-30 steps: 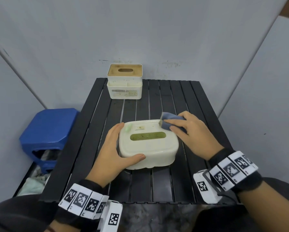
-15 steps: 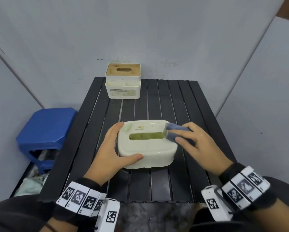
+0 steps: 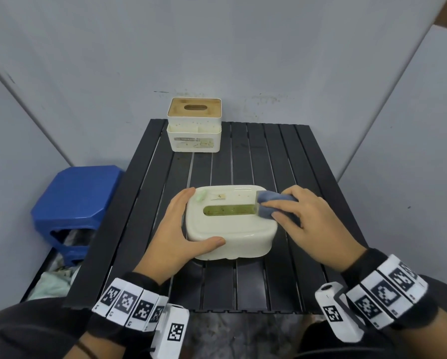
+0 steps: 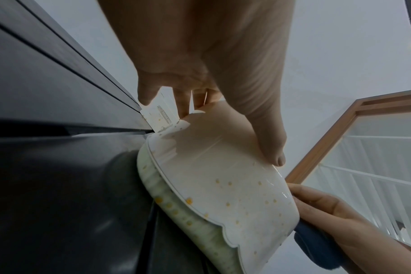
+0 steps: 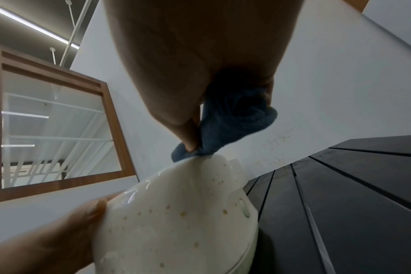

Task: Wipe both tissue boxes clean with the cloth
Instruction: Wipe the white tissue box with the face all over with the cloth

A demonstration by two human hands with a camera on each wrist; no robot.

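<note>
A rounded cream tissue box (image 3: 230,226) with a green slot sits mid-table, speckled with yellowish spots (image 4: 235,200) (image 5: 176,222). My left hand (image 3: 175,229) grips its left end, thumb on the near wall, fingers round the far corner. My right hand (image 3: 302,216) holds a folded blue cloth (image 3: 269,203) and presses it on the box's top right corner; in the right wrist view the cloth (image 5: 230,128) is pinched between thumb and fingers. A second, taller white tissue box (image 3: 194,125) with a wooden lid stands at the table's far edge.
The black slatted table (image 3: 308,177) stands in a grey-walled corner. A blue plastic stool (image 3: 72,200) sits left of the table, with crumpled cloths (image 3: 54,283) on the floor beside it.
My right hand slid the cloth from the box's far right corner a little toward me along the right end of the top. The left hand kept its grip.
</note>
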